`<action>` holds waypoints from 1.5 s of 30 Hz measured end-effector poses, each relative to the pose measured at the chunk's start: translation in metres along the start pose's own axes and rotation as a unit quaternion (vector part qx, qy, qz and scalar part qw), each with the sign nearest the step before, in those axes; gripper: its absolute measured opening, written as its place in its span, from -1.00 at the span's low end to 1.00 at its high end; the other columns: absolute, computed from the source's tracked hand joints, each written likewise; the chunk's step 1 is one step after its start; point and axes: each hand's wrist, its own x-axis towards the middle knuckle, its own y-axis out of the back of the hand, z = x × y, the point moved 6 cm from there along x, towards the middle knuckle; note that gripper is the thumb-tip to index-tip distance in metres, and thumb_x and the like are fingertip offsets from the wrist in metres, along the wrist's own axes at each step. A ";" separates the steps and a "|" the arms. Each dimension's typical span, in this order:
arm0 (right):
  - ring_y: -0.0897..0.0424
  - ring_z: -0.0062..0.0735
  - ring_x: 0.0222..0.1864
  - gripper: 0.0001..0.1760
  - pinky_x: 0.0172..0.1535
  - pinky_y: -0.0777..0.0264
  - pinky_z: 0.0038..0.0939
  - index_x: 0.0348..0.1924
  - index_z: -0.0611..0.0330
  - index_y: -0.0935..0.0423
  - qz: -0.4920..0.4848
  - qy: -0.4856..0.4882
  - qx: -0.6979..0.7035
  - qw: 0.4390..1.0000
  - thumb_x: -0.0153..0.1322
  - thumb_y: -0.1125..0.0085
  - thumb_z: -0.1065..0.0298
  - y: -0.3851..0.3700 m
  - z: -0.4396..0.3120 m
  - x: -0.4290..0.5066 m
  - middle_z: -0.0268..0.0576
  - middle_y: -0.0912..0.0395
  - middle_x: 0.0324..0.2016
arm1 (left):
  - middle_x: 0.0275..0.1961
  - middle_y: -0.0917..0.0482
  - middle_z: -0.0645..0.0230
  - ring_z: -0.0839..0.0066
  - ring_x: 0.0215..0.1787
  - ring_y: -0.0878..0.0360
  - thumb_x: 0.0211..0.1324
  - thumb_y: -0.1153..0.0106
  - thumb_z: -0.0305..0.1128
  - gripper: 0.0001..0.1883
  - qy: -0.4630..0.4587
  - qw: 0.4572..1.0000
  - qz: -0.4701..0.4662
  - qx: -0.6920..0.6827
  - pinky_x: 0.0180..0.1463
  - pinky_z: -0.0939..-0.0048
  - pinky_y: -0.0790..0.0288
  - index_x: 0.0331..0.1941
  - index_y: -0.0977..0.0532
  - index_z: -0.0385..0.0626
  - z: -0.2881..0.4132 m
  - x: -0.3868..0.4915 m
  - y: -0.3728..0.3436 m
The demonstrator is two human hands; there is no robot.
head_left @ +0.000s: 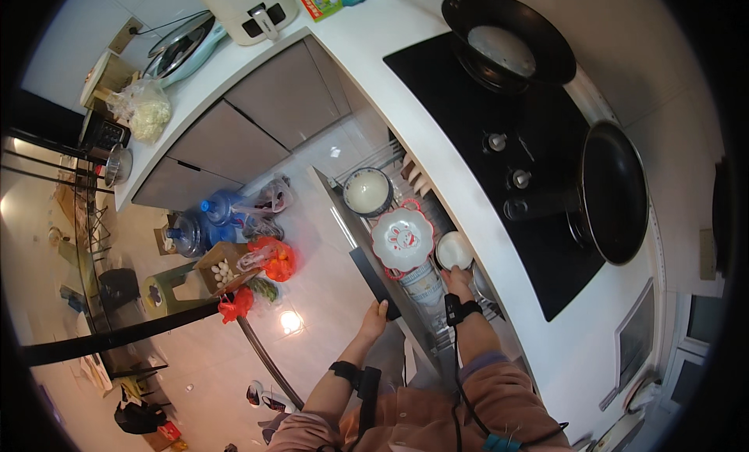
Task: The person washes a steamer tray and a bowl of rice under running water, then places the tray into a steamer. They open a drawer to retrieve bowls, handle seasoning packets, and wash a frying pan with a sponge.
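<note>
In front of me a pull-out drawer (327, 186) stands open below the counter, with dishes on its wire rack. My right hand (459, 281) reaches inside, its fingers at the rim of a small white bowl (454, 250). On the drawer's outer side, my left hand (374, 320) grips the near end of a dark flat panel (373, 282). Left of the white bowl lies a scalloped dish (404, 238) with red trim and a rabbit picture. Beyond it is a round blue-rimmed bowl (367, 191). Patterned bowls (422, 285) stand on edge nearer me.
A black cooktop (468, 118) carries a wok (550, 36) and a frying pan (617, 194). On the left floor are water jugs (190, 232), a box of eggs (222, 273) and red bags (278, 262). A white air fryer (248, 13) stands at the far counter corner.
</note>
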 end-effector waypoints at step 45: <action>-0.18 -0.66 -0.76 -0.70 -0.68 -0.04 -0.61 -0.38 0.18 -0.41 -0.399 0.237 -0.307 0.831 0.48 0.09 0.14 -0.177 -0.188 -0.290 -0.41 -0.25 -0.75 | -0.74 -0.15 0.58 0.72 -0.76 -0.01 0.35 0.35 0.05 -0.45 -0.170 0.968 -0.048 -0.178 -0.69 0.62 0.05 -0.27 -0.44 -0.26 0.269 -0.006 0.201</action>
